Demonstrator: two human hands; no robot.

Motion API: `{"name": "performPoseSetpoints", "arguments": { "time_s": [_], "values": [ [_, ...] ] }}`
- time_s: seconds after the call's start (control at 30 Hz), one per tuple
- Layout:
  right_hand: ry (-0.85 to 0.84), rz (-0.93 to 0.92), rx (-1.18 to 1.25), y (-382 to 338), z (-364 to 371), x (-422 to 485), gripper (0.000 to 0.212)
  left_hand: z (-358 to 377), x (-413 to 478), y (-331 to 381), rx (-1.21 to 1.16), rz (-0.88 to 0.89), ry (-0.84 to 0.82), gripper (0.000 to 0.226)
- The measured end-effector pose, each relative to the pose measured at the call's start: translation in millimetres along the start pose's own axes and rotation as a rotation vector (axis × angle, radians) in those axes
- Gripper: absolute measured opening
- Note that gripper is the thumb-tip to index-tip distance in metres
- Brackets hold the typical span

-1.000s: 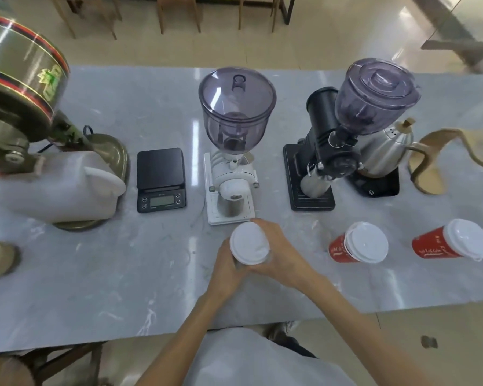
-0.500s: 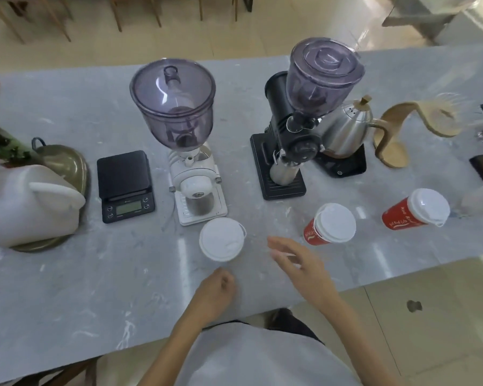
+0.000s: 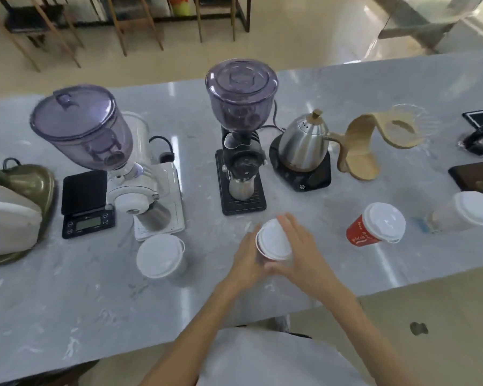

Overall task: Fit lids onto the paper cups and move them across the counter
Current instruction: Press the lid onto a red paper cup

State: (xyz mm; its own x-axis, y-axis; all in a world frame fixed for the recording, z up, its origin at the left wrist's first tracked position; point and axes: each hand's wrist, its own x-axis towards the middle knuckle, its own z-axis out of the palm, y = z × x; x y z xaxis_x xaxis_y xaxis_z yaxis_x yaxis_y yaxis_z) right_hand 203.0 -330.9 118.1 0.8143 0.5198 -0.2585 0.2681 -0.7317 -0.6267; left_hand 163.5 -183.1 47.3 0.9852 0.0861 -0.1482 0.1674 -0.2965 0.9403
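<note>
- Both hands close around one lidded red paper cup [image 3: 273, 243] near the front edge of the grey marble tabletop [image 3: 67, 302], just in front of the black coffee grinder [image 3: 241, 140].
- The left hand [image 3: 247, 263] presses against the cup's left side; the right hand [image 3: 301, 252] wraps its right side, fingers curled beside the white lid.
- A second lidded cup [image 3: 161, 259], its wall pale, stands free to the left, just before the white coffee grinder [image 3: 129, 174].
- A third lidded red cup [image 3: 375, 225] stands apart to the right, untouched.
- Further right, a pale lidded cup [image 3: 463, 211] sits near the tabletop's right end.
- Behind the cups: a black digital scale [image 3: 85, 201], a steel gooseneck kettle [image 3: 304, 143] on its black base, and a bent wooden dripper stand [image 3: 365, 146].
</note>
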Motion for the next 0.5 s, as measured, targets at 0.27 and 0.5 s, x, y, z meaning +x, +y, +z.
{"name": "performPoseSetpoints", "arguments": {
  "time_s": [0.27, 0.5],
  "values": [
    [0.014, -0.195, -0.157, 25, 3, 23, 0.083, 45, 4, -12, -0.279, -0.171, 0.179, 0.051],
    [-0.217, -0.301, -0.096, 27, -41, 58, 0.087, 59, 11, 3, -0.281, -0.17, 0.244, 0.074]
  ]
}}
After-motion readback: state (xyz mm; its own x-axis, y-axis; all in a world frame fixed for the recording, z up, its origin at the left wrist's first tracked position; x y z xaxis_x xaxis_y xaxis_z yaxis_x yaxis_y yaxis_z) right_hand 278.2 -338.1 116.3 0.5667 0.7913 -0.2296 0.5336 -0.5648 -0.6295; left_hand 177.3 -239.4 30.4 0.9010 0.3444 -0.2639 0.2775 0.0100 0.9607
